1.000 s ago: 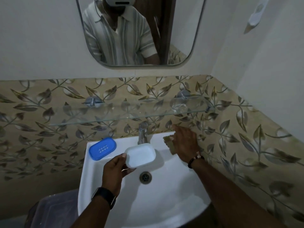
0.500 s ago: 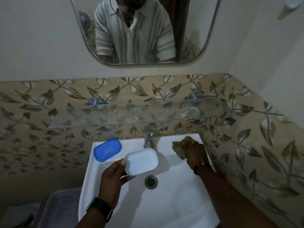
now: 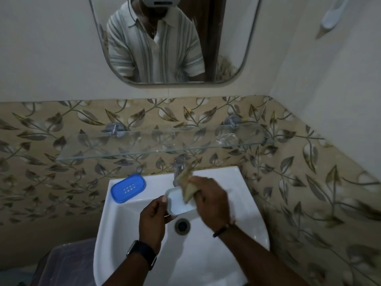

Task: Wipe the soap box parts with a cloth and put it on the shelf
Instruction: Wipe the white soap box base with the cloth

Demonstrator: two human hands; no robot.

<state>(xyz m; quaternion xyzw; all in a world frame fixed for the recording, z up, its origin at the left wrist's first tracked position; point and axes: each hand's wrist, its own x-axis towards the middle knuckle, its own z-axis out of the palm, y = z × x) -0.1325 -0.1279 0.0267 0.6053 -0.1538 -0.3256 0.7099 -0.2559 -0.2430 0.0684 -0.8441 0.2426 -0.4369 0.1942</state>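
Observation:
My left hand (image 3: 153, 219) holds the white soap box base (image 3: 179, 203) over the white sink (image 3: 243, 207), gripping its near left edge. My right hand (image 3: 212, 201) grips a beige cloth (image 3: 186, 182) and presses it against the base's right side. The blue soap box tray (image 3: 128, 188), with small holes, lies on the sink's back left corner. A glass shelf (image 3: 144, 145) runs along the tiled wall above the sink.
A chrome tap (image 3: 179, 166) stands at the back of the sink, just behind the cloth. The drain (image 3: 182, 226) lies below my hands. A mirror (image 3: 173, 40) hangs above the shelf. A dark plastic bin (image 3: 68, 263) sits at lower left.
My right hand picked the cloth up from the sink's back right corner and carried it left onto the white base. My left hand kept hold of the base.

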